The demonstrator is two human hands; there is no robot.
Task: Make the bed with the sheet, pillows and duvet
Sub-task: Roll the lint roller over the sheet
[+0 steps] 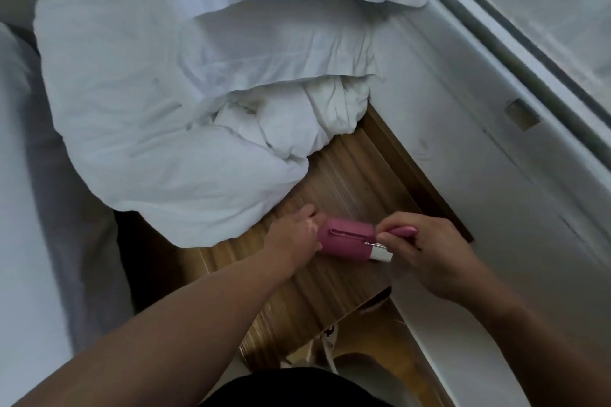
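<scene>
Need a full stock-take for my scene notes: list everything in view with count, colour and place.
bedding heap: one, white, crumpled, on the wooden top, upper left
wooden top: one, brown, centre
lint roller: one, pink cover, white roll showing at its right end, held above the wooden top
panel: one, white, right side
left hand: grips the roller's left end
right hand: fingers pinch the roller's right end

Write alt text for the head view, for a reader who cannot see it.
The left hand grips the cover of a pink lint roller and the right hand its handle, over a wooden surface. Crumpled white bedding is heaped on the surface behind.
</scene>
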